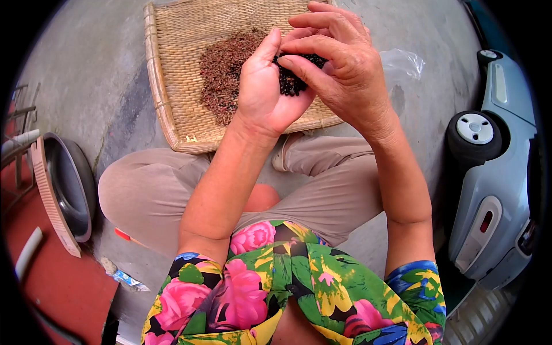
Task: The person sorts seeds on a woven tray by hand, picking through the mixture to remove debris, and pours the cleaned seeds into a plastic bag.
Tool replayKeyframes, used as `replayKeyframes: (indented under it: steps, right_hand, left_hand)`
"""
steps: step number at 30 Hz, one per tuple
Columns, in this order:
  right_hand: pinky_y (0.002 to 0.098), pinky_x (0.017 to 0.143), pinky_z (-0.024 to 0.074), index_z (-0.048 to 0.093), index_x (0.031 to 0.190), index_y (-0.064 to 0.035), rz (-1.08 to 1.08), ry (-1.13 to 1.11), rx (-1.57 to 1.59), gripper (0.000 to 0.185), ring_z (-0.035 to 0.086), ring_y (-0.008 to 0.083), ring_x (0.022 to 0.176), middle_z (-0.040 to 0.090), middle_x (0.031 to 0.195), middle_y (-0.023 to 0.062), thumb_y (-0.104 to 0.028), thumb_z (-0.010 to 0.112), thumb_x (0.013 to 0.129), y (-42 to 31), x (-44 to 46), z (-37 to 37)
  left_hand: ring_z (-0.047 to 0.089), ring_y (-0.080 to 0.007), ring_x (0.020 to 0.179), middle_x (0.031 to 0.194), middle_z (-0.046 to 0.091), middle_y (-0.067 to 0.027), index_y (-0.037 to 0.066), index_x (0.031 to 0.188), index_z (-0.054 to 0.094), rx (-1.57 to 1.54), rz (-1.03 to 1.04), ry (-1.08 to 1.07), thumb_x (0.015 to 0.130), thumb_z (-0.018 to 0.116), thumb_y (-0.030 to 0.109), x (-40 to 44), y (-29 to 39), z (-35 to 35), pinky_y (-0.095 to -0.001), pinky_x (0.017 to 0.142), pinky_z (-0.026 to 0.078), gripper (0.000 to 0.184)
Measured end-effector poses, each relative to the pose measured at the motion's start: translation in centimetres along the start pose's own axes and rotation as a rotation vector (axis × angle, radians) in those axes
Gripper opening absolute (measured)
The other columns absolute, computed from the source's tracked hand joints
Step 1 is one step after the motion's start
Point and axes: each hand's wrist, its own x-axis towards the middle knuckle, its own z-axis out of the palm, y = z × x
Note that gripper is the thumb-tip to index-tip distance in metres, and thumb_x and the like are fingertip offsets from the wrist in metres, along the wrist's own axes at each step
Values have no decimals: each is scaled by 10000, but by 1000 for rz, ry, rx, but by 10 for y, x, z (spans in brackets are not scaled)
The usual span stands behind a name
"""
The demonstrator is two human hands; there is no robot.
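My left hand (259,95) is palm up and cupped, with its thumb raised. A heap of small round black seeds (292,83) rests in that palm. Over the heap curls my right hand (356,66), thumb and forefinger pinched close together at the seeds. Whatever lies between those fingertips is too small to make out. Beneath both hands is a woven bamboo tray (178,63), tilted slightly in view. Reddish-brown husks (221,75), mixed with dark specks, are spread on the tray, partly hidden by my left hand.
A clear plastic bag (402,63) lies on the concrete right of the tray. A toy car (494,161) stands at the right edge. To the left, a metal basin (77,184) leans on edge beside a ridged washboard (52,195). A crumpled wrapper (123,277) lies lower left.
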Motion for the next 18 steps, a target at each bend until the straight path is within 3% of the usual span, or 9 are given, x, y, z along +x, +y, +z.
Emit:
replayKeyframes:
  steps: [8,10,11,12,14,18]
  right_hand:
    - [407,896,441,654,788,-45,-6,84,35,94,584,296,979,631,923,110,-48,701,707,9,1,-5]
    - [385,880,448,649,772,-34,98,158,-19,55,589,291,973,638,917,129,-33,687,732,14,-2,-10]
    - [370,871,448,643,754,-26,108,204,69,44,588,281,976,637,921,138,-36,686,751,18,-2,-10]
    - [370,871,448,643,754,-26,108,203,69,44,588,281,976,637,921,138,-36,686,751,22,-3,-13]
    - [371,855,452,640,749,-19,115,206,9,59,590,280,961,636,918,144,-43,692,759,26,-4,-19]
    - [373,854,448,648,760,-26,253,260,-250,90,574,279,977,635,914,140,-52,726,722,18,-1,-21]
  left_hand:
    - [517,-259,1115,1139,564,-137,-12,1222,462,76,15,61,1000,222,350,3,0,4,-422,1000,400,488]
    - [515,-275,1119,1147,559,-174,-29,1260,426,63,63,135,1000,209,348,2,-1,7,-449,1031,371,506]
    - [461,-324,1209,1263,482,-241,-76,1259,410,-98,6,-42,988,274,315,3,3,-8,-465,1090,309,495]
    - [461,-324,1209,1263,482,-241,-76,1259,410,-98,7,-43,988,274,315,4,2,-5,-465,1090,309,495]
    - [454,-356,1191,1236,490,-231,-64,1245,410,-44,80,100,1000,214,345,6,-2,4,-471,1065,333,516]
    - [418,-391,1220,1261,463,-246,-72,1241,406,-110,59,49,1000,220,345,5,1,1,-475,1075,323,516]
